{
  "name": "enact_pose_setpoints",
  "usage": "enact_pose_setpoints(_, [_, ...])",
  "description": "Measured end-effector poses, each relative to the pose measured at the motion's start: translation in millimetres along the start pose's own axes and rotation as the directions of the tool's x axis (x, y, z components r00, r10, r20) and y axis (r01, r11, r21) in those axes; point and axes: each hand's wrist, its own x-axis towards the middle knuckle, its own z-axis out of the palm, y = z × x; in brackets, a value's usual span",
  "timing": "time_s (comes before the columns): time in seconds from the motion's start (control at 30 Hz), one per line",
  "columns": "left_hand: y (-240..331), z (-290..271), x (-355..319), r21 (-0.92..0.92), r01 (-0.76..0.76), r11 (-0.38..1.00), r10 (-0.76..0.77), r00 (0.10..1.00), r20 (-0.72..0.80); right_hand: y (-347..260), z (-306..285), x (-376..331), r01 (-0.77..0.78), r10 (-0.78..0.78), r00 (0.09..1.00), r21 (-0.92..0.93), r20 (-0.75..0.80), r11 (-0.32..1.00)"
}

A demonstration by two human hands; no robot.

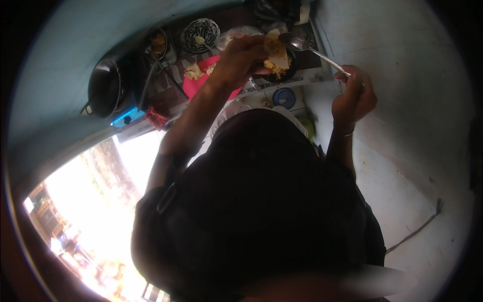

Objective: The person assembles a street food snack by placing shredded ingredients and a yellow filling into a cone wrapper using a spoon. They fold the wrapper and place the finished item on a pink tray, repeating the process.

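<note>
My left hand (242, 61) is closed on a pale, thin wrapper sheet (275, 46), which hangs upright from the fingers with a yellowish patch on its face. My right hand (354, 96) grips the handle of a metal spoon (326, 59). The spoon's bowl is right beside the wrapper's upper edge; whether they touch I cannot tell. Just below them stands a dark bowl (289, 75) with crumbly yellow filling (273, 69), partly hidden by the wrapper and my left hand. Under my left forearm sits a pink plate (190, 89) with folded pale pieces (193, 71) on it.
A bowl smeared white (188, 43) holds a spoon. Clear plastic packaging (239, 33) lies beside it. Left are a container of browned pieces (159, 46), a dark wok (104, 86) on a stove, and a red cloth (157, 119). A blue round object (284, 97) is below the table edge. A wall (382, 45) borders the right.
</note>
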Motion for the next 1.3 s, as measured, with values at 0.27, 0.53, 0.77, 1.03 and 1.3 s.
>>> enact_pose_setpoints(0.27, [3.4, 4.2, -0.6, 0.095, -0.028, 0.995, 0.025, 0.999, 0.032, -1.4, -0.4, -2.9, -0.104, 0.104, 0.987, 0.01, -0.122, 0.995])
enact_pose_setpoints(0.53, [7.1, 7.8, -3.2, -0.024, 0.043, 0.999, -0.043, 0.999, 0.019, 0.3, 2.6, -4.6, -0.089, 0.095, 0.992, 0.066, -0.086, 0.994])
enact_pose_setpoints(0.77, [9.0, 8.2, -7.0, -0.003, 0.026, 1.0, -0.026, 0.999, 0.027, -1.0, 2.4, -6.6, -0.092, 0.097, 0.992, 0.07, -0.076, 0.993])
enact_pose_setpoints(1.03, [8.2, 7.0, -5.9, -0.018, 0.023, 1.0, -0.022, 0.998, 0.055, 1.4, 3.2, -5.1, -0.115, 0.124, 0.983, 0.069, -0.135, 0.991])
enact_pose_setpoints(1.3, [8.7, 6.9, -7.5, -0.024, 0.026, 0.999, -0.024, 0.998, 0.061, 4.2, 2.0, -4.5, -0.169, 0.184, 0.972, 0.107, -0.146, 0.98])
